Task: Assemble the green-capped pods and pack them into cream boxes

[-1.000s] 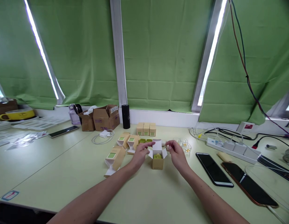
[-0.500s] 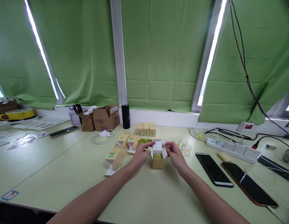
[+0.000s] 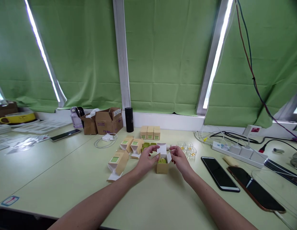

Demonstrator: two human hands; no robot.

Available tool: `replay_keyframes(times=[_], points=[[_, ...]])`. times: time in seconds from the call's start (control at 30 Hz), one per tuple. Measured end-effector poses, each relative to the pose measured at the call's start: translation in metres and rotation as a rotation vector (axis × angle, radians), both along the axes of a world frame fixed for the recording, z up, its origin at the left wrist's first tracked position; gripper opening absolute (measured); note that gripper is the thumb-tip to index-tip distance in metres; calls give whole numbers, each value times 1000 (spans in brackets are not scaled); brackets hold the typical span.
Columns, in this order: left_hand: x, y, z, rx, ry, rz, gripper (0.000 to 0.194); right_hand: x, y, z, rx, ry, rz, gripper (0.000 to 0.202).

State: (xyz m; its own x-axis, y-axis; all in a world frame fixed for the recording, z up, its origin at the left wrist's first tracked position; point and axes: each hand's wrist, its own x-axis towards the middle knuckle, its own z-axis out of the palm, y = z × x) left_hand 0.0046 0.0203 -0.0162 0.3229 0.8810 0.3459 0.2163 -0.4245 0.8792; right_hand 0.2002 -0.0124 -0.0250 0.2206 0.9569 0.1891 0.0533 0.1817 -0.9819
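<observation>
A small brown cardboard box (image 3: 162, 169) stands on the table in front of me with its white-lined lid raised at the back. Inside it sits a green item (image 3: 162, 160) with a pale ring-like top. My left hand (image 3: 148, 158) is at the box's left flap, thumb against it and fingers curled. On the other side, my right hand (image 3: 180, 160) has its thumb and fingers closed about the right flap. Just behind my left hand are green containers (image 3: 146, 145). Clear cups (image 3: 188, 147) with yellowish bottoms stand beyond my right hand.
To the left lie several opened small boxes (image 3: 118, 160). Closed small boxes (image 3: 150, 132) stand in a row at the back. Two phones (image 3: 220, 174) and a power strip (image 3: 239, 153) with cables are on the right. A black cylinder (image 3: 129, 119) and larger cartons (image 3: 109, 121) stand behind.
My left hand has moved slightly right; its outstretched index finger has bent and its thumb now covers the left flap. My right hand has stayed nearly still at the right flap.
</observation>
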Motion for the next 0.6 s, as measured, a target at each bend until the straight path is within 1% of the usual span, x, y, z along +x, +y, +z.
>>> replay_keyframes(times=[0.1,0.23,0.4,0.6], points=[[2,1,-3,-4,-4,-6,39,0,0,1,-6,10,3,36],[3,2,-6,-19,6,6,41,-1,-1,2,-8,26,5,38],[3,0,-5,-29,25,6,42,-3,-2,3,-10,44,4,40],[3,0,-6,-37,3,7,43,-4,-3,4,-10,45,16,40]])
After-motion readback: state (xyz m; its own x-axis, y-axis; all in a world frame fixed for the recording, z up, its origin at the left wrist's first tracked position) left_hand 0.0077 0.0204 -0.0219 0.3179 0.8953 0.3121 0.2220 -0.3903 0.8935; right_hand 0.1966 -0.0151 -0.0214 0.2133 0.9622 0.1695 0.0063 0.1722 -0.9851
